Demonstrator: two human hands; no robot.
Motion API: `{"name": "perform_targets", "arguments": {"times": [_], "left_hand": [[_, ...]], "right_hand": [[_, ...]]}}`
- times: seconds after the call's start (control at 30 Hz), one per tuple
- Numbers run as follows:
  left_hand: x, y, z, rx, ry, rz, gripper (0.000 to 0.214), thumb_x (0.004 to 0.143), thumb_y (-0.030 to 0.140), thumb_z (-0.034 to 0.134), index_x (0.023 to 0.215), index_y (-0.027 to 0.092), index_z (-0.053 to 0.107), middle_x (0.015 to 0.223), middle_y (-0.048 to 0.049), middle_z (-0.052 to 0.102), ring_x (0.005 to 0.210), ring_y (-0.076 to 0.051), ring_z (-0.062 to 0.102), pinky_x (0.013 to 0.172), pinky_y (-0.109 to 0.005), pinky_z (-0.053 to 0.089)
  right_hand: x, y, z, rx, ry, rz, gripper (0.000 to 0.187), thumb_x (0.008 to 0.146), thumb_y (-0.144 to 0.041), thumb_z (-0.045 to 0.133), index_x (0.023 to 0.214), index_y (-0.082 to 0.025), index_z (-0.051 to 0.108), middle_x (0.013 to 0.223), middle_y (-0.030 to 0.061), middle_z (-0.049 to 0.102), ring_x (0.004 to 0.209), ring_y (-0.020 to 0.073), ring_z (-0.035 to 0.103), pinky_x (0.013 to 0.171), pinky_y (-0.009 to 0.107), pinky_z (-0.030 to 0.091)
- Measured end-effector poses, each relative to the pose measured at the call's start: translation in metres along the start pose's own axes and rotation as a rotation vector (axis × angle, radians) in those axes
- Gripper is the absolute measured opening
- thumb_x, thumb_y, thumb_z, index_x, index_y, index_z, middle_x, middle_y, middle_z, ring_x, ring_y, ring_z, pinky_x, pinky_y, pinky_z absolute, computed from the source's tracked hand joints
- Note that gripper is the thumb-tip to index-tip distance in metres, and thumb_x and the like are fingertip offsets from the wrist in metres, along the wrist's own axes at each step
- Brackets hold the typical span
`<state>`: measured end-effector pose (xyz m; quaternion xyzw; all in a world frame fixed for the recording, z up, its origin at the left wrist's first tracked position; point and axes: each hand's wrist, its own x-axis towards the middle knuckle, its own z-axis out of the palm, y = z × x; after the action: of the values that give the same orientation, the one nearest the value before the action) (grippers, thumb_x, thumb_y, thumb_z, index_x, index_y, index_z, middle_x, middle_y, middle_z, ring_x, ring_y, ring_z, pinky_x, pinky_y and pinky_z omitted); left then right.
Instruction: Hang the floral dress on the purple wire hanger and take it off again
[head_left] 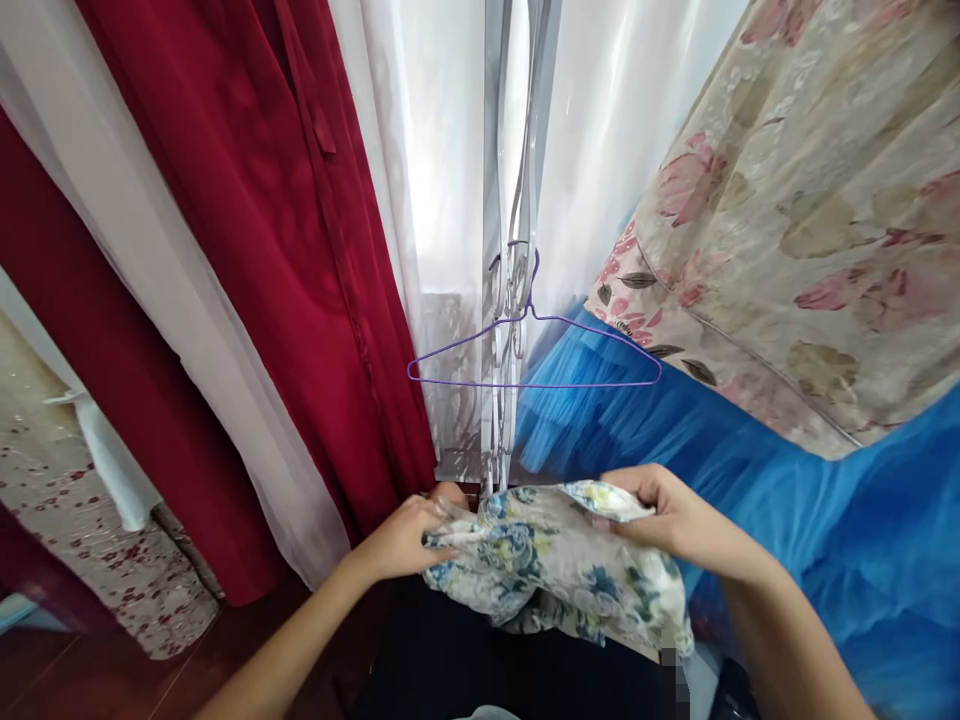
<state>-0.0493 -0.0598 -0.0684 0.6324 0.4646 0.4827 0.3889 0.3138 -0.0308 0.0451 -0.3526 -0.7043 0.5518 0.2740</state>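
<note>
Both of my hands grip a bunched floral garment (559, 575), white with blue and yellow flowers, low in the middle of the head view. My left hand (405, 540) pinches its left edge with closed fingers. My right hand (679, 515) clutches its upper right edge, fingers curled over the cloth. Above the garment hangs a bare purple wire hanger (534, 350), hooked on a curly metal window grille (514, 290). The hanger is apart from the garment and from both hands.
A dark red garment (285, 260) and sheer white curtains (427, 180) hang at the left and centre. A blue tulle fabric (825, 520) and a beige rose-print cloth (810, 220) fill the right. A spotted cloth (97, 540) lies on the dark wooden floor (90, 680) at lower left.
</note>
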Motion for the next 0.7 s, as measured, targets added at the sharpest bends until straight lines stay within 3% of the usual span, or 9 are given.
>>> {"name": "perform_targets", "arguments": {"times": [0.07, 0.1, 0.23, 0.3, 0.37, 0.4, 0.5, 0.6, 0.7], "left_hand": [[0.022, 0.008, -0.033, 0.226, -0.035, 0.115, 0.028, 0.048, 0.04, 0.096, 0.06, 0.027, 0.074, 0.074, -0.0062, 0.073, 0.081, -0.028, 0.065, 0.082, -0.034, 0.044], [0.035, 0.014, -0.049, 0.358, -0.076, 0.159, 0.025, 0.055, 0.044, 0.093, 0.063, 0.028, 0.075, 0.076, -0.006, 0.074, 0.084, -0.028, 0.064, 0.084, -0.035, 0.043], [0.087, 0.044, -0.101, 0.738, -0.044, 0.232, 0.019, 0.078, 0.047, 0.076, 0.078, 0.028, 0.077, 0.091, -0.0068, 0.076, 0.096, -0.029, 0.057, 0.094, -0.041, 0.036], [0.109, 0.06, -0.119, 0.875, -0.012, 0.244, 0.018, 0.084, 0.044, 0.069, 0.087, 0.028, 0.077, 0.105, -0.0076, 0.075, 0.102, -0.031, 0.054, 0.097, -0.045, 0.033], [0.125, 0.076, -0.13, 0.964, 0.002, 0.262, 0.02, 0.087, 0.043, 0.065, 0.092, 0.027, 0.076, 0.112, -0.0083, 0.073, 0.107, -0.032, 0.051, 0.098, -0.048, 0.032], [0.13, 0.083, -0.131, 0.994, -0.001, 0.275, 0.021, 0.088, 0.042, 0.064, 0.094, 0.027, 0.076, 0.115, -0.0086, 0.072, 0.11, -0.033, 0.049, 0.098, -0.049, 0.031], [0.137, 0.102, -0.122, 1.027, -0.011, 0.321, 0.018, 0.089, 0.036, 0.06, 0.095, 0.026, 0.074, 0.122, -0.0091, 0.069, 0.119, -0.035, 0.044, 0.101, -0.054, 0.03], [0.139, 0.118, -0.094, 0.974, 0.018, 0.37, 0.012, 0.085, 0.026, 0.059, 0.084, 0.022, 0.07, 0.125, -0.0093, 0.067, 0.12, -0.034, 0.043, 0.102, -0.054, 0.033], [0.145, 0.135, -0.058, 0.85, 0.008, 0.524, 0.006, 0.08, 0.019, 0.059, 0.076, 0.02, 0.063, 0.131, -0.0097, 0.065, 0.121, -0.032, 0.046, 0.104, -0.048, 0.038]], "right_hand": [[0.022, -0.012, -0.01, -0.142, 0.078, -0.075, 0.006, 0.074, -0.017, 0.07, 0.068, -0.017, 0.07, 0.063, 0.0007, 0.061, 0.057, 0.0142, 0.048, 0.051, 0.024, 0.034], [0.035, -0.015, -0.015, -0.205, 0.135, -0.124, 0.008, 0.071, -0.015, 0.067, 0.075, -0.017, 0.074, 0.069, 0.0024, 0.067, 0.061, 0.0166, 0.053, 0.053, 0.025, 0.037], [0.092, -0.013, -0.028, -0.409, 0.406, -0.277, 0.059, 0.062, -0.011, 0.064, 0.119, -0.02, 0.077, 0.103, 0.0084, 0.079, 0.085, 0.028, 0.068, 0.065, 0.029, 0.048], [0.116, -0.007, -0.032, -0.503, 0.457, -0.322, 0.051, 0.066, -0.014, 0.065, 0.115, -0.018, 0.077, 0.099, 0.0095, 0.079, 0.086, 0.0291, 0.07, 0.068, 0.03, 0.048], [0.132, 0.001, -0.033, -0.585, 0.433, -0.335, 0.023, 0.076, -0.022, 0.063, 0.092, -0.016, 0.078, 0.079, 0.0071, 0.077, 0.074, 0.0247, 0.068, 0.064, 0.029, 0.045], [0.136, 0.005, -0.033, -0.617, 0.428, -0.328, 0.018, 0.082, -0.026, 0.06, 0.079, -0.016, 0.075, 0.067, 0.0049, 0.072, 0.065, 0.0213, 0.063, 0.06, 0.027, 0.041], [0.139, 0.015, -0.027, -0.662, 0.486, -0.295, 0.035, 0.091, -0.032, 0.053, 0.059, -0.018, 0.058, 0.05, 0.0006, 0.055, 0.052, 0.0148, 0.048, 0.052, 0.026, 0.03], [0.134, 0.019, -0.013, -0.673, 0.563, -0.274, 0.032, 0.09, -0.03, 0.055, 0.06, -0.019, 0.056, 0.053, 0.0009, 0.054, 0.054, 0.0146, 0.046, 0.053, 0.027, 0.028], [0.128, 0.014, 0.005, -0.709, 0.525, -0.247, 0.022, 0.085, -0.024, 0.057, 0.065, -0.019, 0.063, 0.058, 0.0031, 0.062, 0.058, 0.0171, 0.053, 0.055, 0.027, 0.03]]}}
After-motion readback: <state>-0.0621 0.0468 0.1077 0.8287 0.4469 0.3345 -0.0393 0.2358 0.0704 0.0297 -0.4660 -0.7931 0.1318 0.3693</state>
